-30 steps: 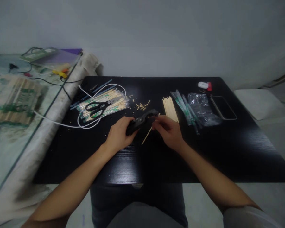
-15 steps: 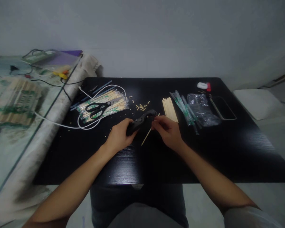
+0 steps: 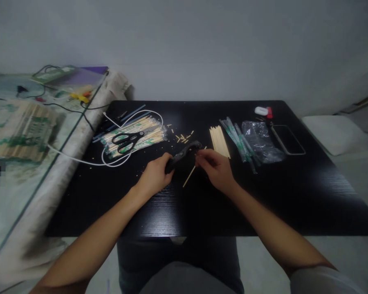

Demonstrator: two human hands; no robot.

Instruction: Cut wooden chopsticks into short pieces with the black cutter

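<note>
My left hand (image 3: 155, 173) is wrapped around a black plier-like hand tool (image 3: 182, 156), held just above the dark table. The tool's head points right, towards my other hand. Its jaws are too dark to make out. My right hand (image 3: 214, 167) has its fingers pinched beside that head, on a thin wooden stick (image 3: 189, 176). The stick slants down to the left, and its upper part is partly hidden by my fingers. Short cut stick pieces (image 3: 181, 139) lie scattered just beyond the tool. A bundle of wooden sticks (image 3: 219, 142) rests behind my right hand.
Left on the table (image 3: 110, 204), black scissors (image 3: 127, 141) lie on wrapped chopsticks (image 3: 150, 136), with a white cable (image 3: 79, 162) looped around. To the right are empty plastic sleeves (image 3: 237, 139), a clear bag (image 3: 260, 141), a phone (image 3: 288, 139) and a white case (image 3: 261, 110).
Both hands keep their grips and stay almost in place. The view has shifted very slightly, and the tool and stick look nearly the same.
</note>
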